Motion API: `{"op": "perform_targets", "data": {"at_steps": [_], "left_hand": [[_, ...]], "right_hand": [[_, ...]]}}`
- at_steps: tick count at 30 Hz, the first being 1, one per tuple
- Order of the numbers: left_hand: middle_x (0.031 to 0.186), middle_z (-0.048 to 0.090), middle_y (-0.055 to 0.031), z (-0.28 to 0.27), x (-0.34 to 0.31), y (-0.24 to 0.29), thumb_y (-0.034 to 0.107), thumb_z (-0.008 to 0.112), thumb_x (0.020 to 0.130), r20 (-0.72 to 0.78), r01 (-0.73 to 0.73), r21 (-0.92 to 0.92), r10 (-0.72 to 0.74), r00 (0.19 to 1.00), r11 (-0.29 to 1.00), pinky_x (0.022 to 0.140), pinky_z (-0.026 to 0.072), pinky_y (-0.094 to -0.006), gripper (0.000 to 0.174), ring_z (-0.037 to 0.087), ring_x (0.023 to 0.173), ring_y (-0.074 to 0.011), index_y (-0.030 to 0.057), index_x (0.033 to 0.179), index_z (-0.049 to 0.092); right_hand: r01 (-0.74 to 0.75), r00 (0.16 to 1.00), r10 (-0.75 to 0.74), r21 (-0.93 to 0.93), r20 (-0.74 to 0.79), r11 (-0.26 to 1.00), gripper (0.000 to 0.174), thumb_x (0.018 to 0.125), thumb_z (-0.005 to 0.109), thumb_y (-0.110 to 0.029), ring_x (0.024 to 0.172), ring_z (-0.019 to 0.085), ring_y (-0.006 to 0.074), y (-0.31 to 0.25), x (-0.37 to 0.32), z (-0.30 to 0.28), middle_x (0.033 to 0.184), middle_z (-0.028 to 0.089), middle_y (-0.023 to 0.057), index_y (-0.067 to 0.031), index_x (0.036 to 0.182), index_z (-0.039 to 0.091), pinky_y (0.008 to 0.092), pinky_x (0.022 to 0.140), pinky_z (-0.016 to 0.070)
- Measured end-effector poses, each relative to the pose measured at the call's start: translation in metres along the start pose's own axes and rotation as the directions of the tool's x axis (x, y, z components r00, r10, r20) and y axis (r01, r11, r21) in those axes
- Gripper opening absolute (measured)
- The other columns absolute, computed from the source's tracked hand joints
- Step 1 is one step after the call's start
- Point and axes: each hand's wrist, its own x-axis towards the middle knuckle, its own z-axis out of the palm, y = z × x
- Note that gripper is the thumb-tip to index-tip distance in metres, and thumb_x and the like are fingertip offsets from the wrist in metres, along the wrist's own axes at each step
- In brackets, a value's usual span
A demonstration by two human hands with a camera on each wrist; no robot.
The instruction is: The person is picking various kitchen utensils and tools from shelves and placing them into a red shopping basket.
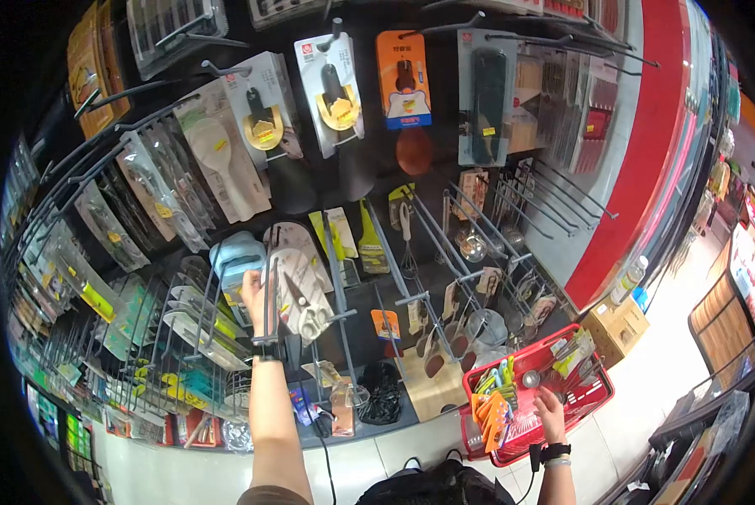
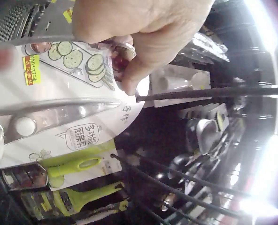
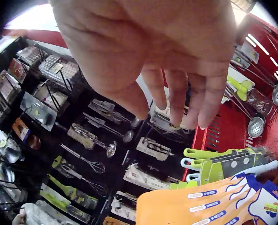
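Note:
My left hand (image 1: 254,296) is up at the rack, beside a white card of kitchen scissors (image 1: 300,282). In the left wrist view, thumb and fingers pinch the card's top edge where it hangs on a dark hook rod (image 2: 176,94); printed cucumber slices and a yellow price sticker (image 2: 31,70) show on the scissors card (image 2: 50,96). Low on the right, my right hand (image 1: 551,417) hangs over a red shopping basket (image 1: 603,394), fingers loosely bent, holding nothing. Inside lie orange-carded packs (image 3: 176,208), green-handled tools (image 3: 219,164) and slotted metal ladles (image 3: 256,126).
Long metal hooks stick out around my left arm. Green-handled brushes (image 1: 372,240), a whisk (image 1: 407,240) and spatulas on cards (image 1: 331,88) hang nearby. A cardboard box (image 1: 617,328) stands behind the basket; a light tiled floor (image 1: 352,467) lies below.

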Motion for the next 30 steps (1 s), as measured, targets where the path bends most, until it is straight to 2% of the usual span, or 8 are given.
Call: {"op": "perform_targets", "data": {"at_steps": [2,3,7,12,18,20,25,30], "left_hand": [[0.070,0.041,0.0064,-0.010,-0.018,0.006,-0.006,0.061,0.077,-0.006,-0.032,-0.019,0.031,0.999,0.999,0.052,0.0308,-0.0182,0.024,0.037,0.061,-0.0023,0.0095,0.076,0.043],[0.075,0.051,0.0021,-0.014,-0.035,0.029,0.004,0.062,0.082,0.051,0.028,-0.046,-0.026,0.998,0.999,0.068,0.0428,-0.0207,0.017,0.050,0.070,-0.0060,0.0077,0.081,0.045],[0.076,0.056,0.0006,-0.031,-0.072,0.060,-0.011,0.062,0.074,0.010,0.135,-0.118,-0.135,0.991,0.984,0.066,0.0449,-0.0208,0.027,0.055,0.072,-0.0070,0.0081,0.081,0.044],[0.077,0.055,0.0001,-0.031,-0.106,0.111,-0.012,0.063,0.073,0.058,0.216,-0.117,-0.211,0.976,0.969,0.067,0.0459,-0.0219,0.028,0.054,0.070,-0.0082,0.0075,0.083,0.046],[0.082,0.057,-0.0021,-0.030,-0.137,0.111,-0.014,0.061,0.071,0.259,0.249,-0.092,-0.219,0.941,0.964,0.068,0.0439,-0.0211,0.031,0.056,0.073,-0.0086,0.0082,0.085,0.044],[0.081,0.057,-0.0029,-0.013,-0.153,0.112,-0.014,0.061,0.068,0.341,0.248,0.032,-0.244,0.908,0.968,0.067,0.0419,-0.0202,0.032,0.054,0.072,-0.0078,0.0084,0.082,0.042],[0.079,0.060,-0.0117,0.050,-0.178,0.127,-0.010,0.069,0.065,0.680,0.392,-0.055,-0.253,0.688,0.918,0.066,0.0471,-0.0252,0.031,0.058,0.074,-0.0159,0.0041,0.079,0.046],[0.086,0.062,-0.0090,0.139,-0.205,0.137,-0.001,0.075,0.068,0.910,0.312,-0.065,-0.072,0.409,0.948,0.067,0.0496,-0.0246,0.025,0.061,0.080,-0.0133,0.0019,0.081,0.054]], "right_hand": [[-0.003,1.000,0.003,-0.028,0.005,1.000,0.042,0.086,0.058,-0.012,0.092,0.058,0.0149,-0.007,0.000,-0.001,0.109,0.060,0.0117,-0.0052,0.126,0.049,0.0271,0.073,0.0491],[0.002,1.000,-0.002,-0.030,0.004,1.000,0.041,0.086,0.058,-0.012,0.092,0.058,0.0141,-0.011,0.000,0.000,0.110,0.060,0.0096,-0.0037,0.125,0.050,0.0264,0.073,0.0487],[0.059,0.998,-0.057,-0.039,0.038,0.998,0.041,0.086,0.059,-0.011,0.091,0.059,0.0147,-0.035,0.000,0.012,0.106,0.062,0.0116,-0.0007,0.124,0.049,0.0265,0.074,0.0484],[0.148,0.983,-0.135,-0.096,0.125,0.984,0.036,0.086,0.057,-0.008,0.095,0.059,0.0139,-0.082,0.002,0.044,0.104,0.063,0.0120,0.0015,0.121,0.052,0.0263,0.081,0.0471],[0.429,0.822,-0.353,-0.079,0.447,0.900,0.034,0.085,0.060,-0.013,0.102,0.058,0.0179,-0.152,-0.029,0.088,0.109,0.062,0.0126,0.0027,0.115,0.055,0.0287,0.087,0.0455],[0.608,0.683,-0.491,-0.048,0.540,0.793,0.038,0.085,0.062,-0.016,0.102,0.058,0.0207,-0.174,-0.039,0.101,0.112,0.060,0.0136,0.0011,0.117,0.054,0.0312,0.087,0.0459],[0.693,0.551,-0.565,0.040,0.614,0.720,0.064,0.080,0.067,-0.027,0.111,0.052,0.0341,-0.223,-0.071,0.113,0.121,0.052,0.0219,-0.0030,0.131,0.040,0.0371,0.093,0.0422],[0.724,0.599,-0.566,-0.081,0.566,0.686,0.034,0.078,0.068,-0.020,0.064,0.064,0.0282,-0.249,-0.082,0.078,0.075,0.064,0.0162,-0.0029,0.108,0.061,0.0337,0.059,0.0497]]}}
